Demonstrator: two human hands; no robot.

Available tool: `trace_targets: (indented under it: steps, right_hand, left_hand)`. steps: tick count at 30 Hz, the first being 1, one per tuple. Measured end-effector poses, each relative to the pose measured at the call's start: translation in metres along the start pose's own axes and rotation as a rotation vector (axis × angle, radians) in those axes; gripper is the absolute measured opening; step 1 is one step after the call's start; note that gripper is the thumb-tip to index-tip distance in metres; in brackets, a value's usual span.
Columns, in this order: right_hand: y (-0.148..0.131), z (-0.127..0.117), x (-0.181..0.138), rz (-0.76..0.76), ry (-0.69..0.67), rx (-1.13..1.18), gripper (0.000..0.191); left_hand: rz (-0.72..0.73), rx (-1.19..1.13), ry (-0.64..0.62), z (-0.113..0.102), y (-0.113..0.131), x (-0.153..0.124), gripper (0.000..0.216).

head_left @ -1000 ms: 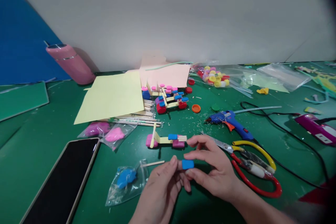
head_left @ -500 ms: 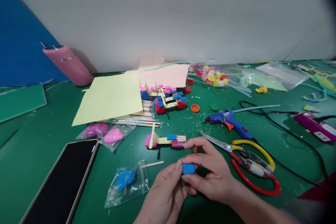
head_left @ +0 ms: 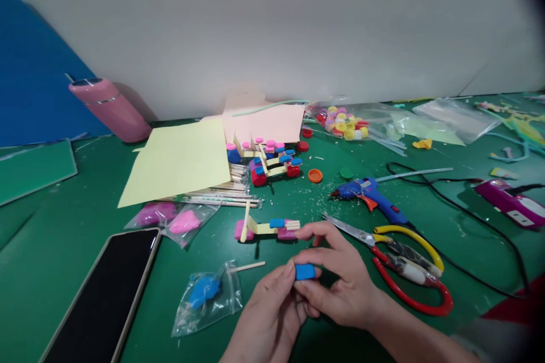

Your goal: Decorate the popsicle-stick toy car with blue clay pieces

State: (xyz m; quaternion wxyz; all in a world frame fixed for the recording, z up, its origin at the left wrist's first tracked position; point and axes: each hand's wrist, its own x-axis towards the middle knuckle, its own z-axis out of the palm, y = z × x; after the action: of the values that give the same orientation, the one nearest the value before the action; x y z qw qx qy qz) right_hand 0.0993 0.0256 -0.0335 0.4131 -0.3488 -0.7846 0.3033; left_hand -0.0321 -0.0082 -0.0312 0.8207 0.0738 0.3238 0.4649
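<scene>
A small blue clay block (head_left: 305,271) with rounded corners is pinched between both hands at the lower middle. The thumb of my left hand (head_left: 272,306) presses on its left end. My right hand (head_left: 340,278) closes on it from the right with thumb and finger, one finger raised toward the small model (head_left: 266,228) just beyond. That model has pink clay ends, pale stick parts and a blue piece on top. Left of my hands lies a clear bag of blue clay (head_left: 205,290), with a short stick (head_left: 249,266) at its upper edge.
Scissors (head_left: 409,266) and a blue glue gun (head_left: 372,195) lie to the right, with a black cord (head_left: 498,232). A phone (head_left: 102,295) is at left. Behind are yellow paper (head_left: 176,161), bagged pink clay (head_left: 184,221), more models (head_left: 275,170) and a pink bottle (head_left: 111,110).
Both hands keep hold of the blue block, which is slightly tilted now. The whole view has shifted a little; the things on the table stay in place.
</scene>
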Motion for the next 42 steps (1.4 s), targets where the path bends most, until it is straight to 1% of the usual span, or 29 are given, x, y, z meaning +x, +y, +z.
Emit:
trace_targets:
  steps: [4, 7, 12, 16, 21, 25, 28, 32, 35, 39, 42]
  right_hand:
    - [0.001, 0.0, 0.0, -0.004, -0.015, 0.048, 0.027]
    - [0.003, -0.001, 0.0, -0.029, 0.021, 0.074, 0.034]
    - [0.002, -0.004, 0.0, -0.012, 0.059, 0.068, 0.026]
    - [-0.004, -0.009, 0.003, -0.001, 0.081, 0.072, 0.024]
    - [-0.01, -0.012, 0.009, 0.019, 0.087, 0.09, 0.022]
    - [-0.014, -0.012, 0.012, 0.045, 0.099, 0.107, 0.023]
    - [-0.017, -0.009, 0.015, 0.048, 0.095, 0.117, 0.027]
    - [-0.018, -0.005, 0.017, 0.06, 0.089, 0.096, 0.022]
    - [-0.016, -0.002, 0.019, 0.058, 0.076, 0.093, 0.024]
    - [-0.015, -0.001, 0.021, 0.037, 0.085, 0.095, 0.023]
    - [-0.015, 0.0, 0.021, 0.049, 0.083, 0.084, 0.021]
  left_hand:
    - [0.007, -0.034, 0.055, 0.006, 0.0, -0.004, 0.013]
    - [-0.001, -0.081, 0.061, 0.01, 0.0, -0.005, 0.012]
    - [0.01, -0.127, 0.089, 0.012, -0.004, -0.001, 0.011]
    - [0.004, -0.142, 0.122, 0.014, -0.004, 0.001, 0.013]
    - [0.03, -0.113, 0.111, 0.018, 0.0, 0.003, 0.013]
    - [0.041, -0.105, 0.091, 0.015, 0.004, 0.005, 0.013]
    - [0.035, -0.129, 0.104, 0.01, 0.007, 0.006, 0.012]
    - [0.033, -0.158, 0.116, 0.004, 0.009, 0.006, 0.009]
    - [0.028, -0.188, 0.122, 0.002, 0.01, 0.005, 0.008]
    - [0.003, -0.213, 0.084, 0.003, 0.012, 0.003, 0.009]
    - [-0.007, -0.212, 0.065, 0.002, 0.012, 0.003, 0.008]
